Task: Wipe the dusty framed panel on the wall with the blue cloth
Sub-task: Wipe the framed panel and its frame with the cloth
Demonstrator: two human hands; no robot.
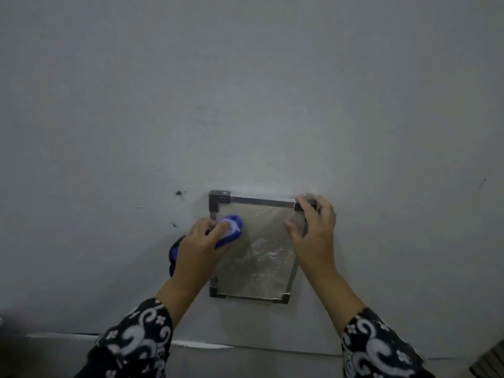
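Note:
A small framed panel (pixel 253 257) with a grey metal frame and a dusty, streaked pane hangs low on the wall. My left hand (pixel 197 246) is closed around a bunched blue cloth (pixel 231 230) and presses it against the pane near the upper left corner. More of the cloth hangs out behind my left wrist. My right hand (pixel 313 230) grips the frame's upper right corner, fingers curled over the frame edge and thumb resting on the pane. Both forearms wear black sleeves with a white pattern.
The grey painted wall (pixel 245 105) fills most of the view, with a few small dark holes (pixel 178 192) left of the panel. A pale ledge (pixel 201 343) runs along the wall's base. A dark object (pixel 491 358) sits at the bottom right corner.

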